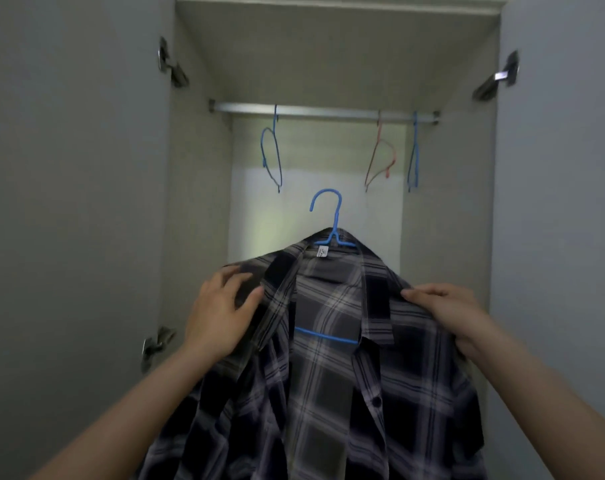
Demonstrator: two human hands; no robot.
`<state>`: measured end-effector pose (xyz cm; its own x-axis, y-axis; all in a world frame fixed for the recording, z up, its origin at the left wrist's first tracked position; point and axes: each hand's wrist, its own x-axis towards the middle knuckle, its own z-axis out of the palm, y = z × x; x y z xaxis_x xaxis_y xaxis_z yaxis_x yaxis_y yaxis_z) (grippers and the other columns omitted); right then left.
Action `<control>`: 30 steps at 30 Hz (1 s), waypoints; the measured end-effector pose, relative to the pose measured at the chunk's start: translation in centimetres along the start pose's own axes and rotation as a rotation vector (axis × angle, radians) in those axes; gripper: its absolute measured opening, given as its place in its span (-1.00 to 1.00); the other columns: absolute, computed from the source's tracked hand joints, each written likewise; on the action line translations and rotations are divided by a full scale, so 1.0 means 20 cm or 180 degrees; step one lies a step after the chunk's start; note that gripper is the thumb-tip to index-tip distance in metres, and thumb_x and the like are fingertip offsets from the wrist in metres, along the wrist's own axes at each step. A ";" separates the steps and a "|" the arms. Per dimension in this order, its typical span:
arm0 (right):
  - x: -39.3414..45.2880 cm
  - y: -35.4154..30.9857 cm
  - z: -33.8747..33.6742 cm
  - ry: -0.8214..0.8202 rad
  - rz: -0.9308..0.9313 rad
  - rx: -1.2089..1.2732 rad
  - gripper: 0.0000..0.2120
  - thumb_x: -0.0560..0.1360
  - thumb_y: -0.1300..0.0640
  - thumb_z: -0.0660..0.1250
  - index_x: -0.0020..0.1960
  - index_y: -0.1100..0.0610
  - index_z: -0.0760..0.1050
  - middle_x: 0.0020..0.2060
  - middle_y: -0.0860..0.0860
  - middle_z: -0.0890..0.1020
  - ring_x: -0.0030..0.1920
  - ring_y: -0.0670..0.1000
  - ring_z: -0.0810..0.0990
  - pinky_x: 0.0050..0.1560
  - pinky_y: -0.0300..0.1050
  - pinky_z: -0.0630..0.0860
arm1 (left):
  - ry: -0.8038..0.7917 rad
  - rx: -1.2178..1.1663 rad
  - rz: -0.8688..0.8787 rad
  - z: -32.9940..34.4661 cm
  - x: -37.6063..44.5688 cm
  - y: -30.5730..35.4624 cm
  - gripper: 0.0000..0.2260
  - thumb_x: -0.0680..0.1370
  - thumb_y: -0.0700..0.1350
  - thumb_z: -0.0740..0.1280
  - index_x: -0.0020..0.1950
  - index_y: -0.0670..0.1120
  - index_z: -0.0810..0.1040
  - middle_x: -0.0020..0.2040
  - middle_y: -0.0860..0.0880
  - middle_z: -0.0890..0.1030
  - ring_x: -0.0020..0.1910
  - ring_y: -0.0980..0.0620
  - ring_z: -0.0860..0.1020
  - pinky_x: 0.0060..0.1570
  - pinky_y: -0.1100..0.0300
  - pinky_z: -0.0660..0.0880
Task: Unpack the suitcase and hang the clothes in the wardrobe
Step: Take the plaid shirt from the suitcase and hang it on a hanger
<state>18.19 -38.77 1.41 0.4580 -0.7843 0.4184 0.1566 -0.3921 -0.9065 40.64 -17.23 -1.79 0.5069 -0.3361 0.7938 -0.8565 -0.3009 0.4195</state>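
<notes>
A dark plaid shirt (pixel 332 358) sits on a blue hanger (pixel 330 220) held up between both hands, in front of the open wardrobe (pixel 197 202). The left hand (pixel 221 313) rests on the shirt's left shoulder, fingers spread and nearly straight. The right hand (pixel 446 313) pinches the fabric at the right shoulder with curled fingers. Above the hands, the rail (pixel 322 110) carries two empty blue hangers (pixel 271 150) and a pink hanger (pixel 380 161).
</notes>
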 end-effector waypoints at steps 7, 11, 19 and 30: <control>0.09 -0.33 0.16 -0.0348 0.0600 -0.0028 -0.83 0.51 0.13 0.32 0.00 0.23 0.53 -0.24 0.13 0.61 -0.35 0.05 0.58 -0.50 -0.25 0.48 | -0.0197 -0.0504 -0.0019 0.05 0.24 0.01 -0.69 0.56 0.04 0.24 0.24 -0.07 0.52 0.23 -0.02 0.48 0.25 -0.03 0.42 0.20 0.21 0.30; 0.20 -0.42 0.26 -0.0028 0.0298 -0.0026 -0.75 0.52 0.11 0.31 0.11 0.24 0.52 -0.10 0.17 0.63 -0.18 0.13 0.60 -0.27 -0.10 0.53 | -0.0336 -0.0729 -0.0027 0.12 0.35 -0.01 -0.66 0.56 0.09 0.22 0.25 -0.04 0.51 0.23 -0.02 0.50 0.22 -0.01 0.46 0.24 0.13 0.36; 0.41 -0.49 0.43 0.0642 -0.0153 0.0516 -0.83 0.50 0.18 0.35 -0.26 0.15 0.48 -0.27 0.10 0.57 -0.31 0.05 0.54 -0.35 -0.19 0.46 | -0.0442 -0.1267 -0.0165 0.28 0.51 -0.06 -0.66 0.55 0.14 0.20 0.23 0.01 0.52 0.16 0.07 0.52 0.10 0.06 0.52 0.19 0.06 0.45; 1.02 -0.66 0.55 0.0763 -0.0721 0.0577 -0.66 0.50 0.31 0.24 0.25 0.41 0.41 0.13 0.25 0.58 0.11 0.21 0.58 -0.01 0.00 0.54 | 0.0005 -0.1566 -0.0304 0.44 1.00 -0.17 -0.70 0.58 0.06 0.20 0.25 -0.02 0.50 0.15 0.05 0.53 0.06 0.09 0.48 0.04 0.26 0.30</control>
<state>35.04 -44.38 21.38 0.1795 -0.7862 0.5913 0.3926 -0.4939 -0.7759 54.53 -30.79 8.78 0.5854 -0.3261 0.7423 -0.7511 0.1266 0.6480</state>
